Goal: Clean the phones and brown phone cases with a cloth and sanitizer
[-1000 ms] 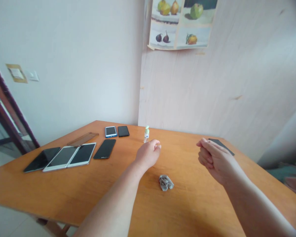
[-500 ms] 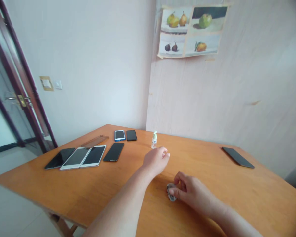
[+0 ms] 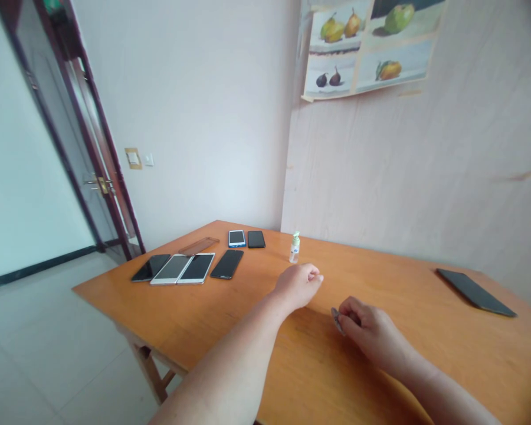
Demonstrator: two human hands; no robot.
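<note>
My right hand [image 3: 374, 330] pinches a small flat grey thing [image 3: 337, 320], rounded at the edge, just above the table; its kind is not clear. My left hand [image 3: 298, 286] is held over the table with its fingers curled in. Whatever may be inside those fingers is hidden. Just behind the left hand stands a small clear pump bottle [image 3: 294, 249] with a pale green top.
Left on the wooden table [image 3: 212, 313] lie several phones: a black one [image 3: 227, 264], two white-edged ones [image 3: 197, 268] side by side, a blue-edged one [image 3: 236, 238]. A clear brown phone case [image 3: 199, 245] lies behind. A dark flat slab [image 3: 473, 290] is at the right.
The view has turned left, so everything sits farther right. The grey thing in my right hand is now tilted, showing more of its edge. My left hand keeps its curled shape.
</note>
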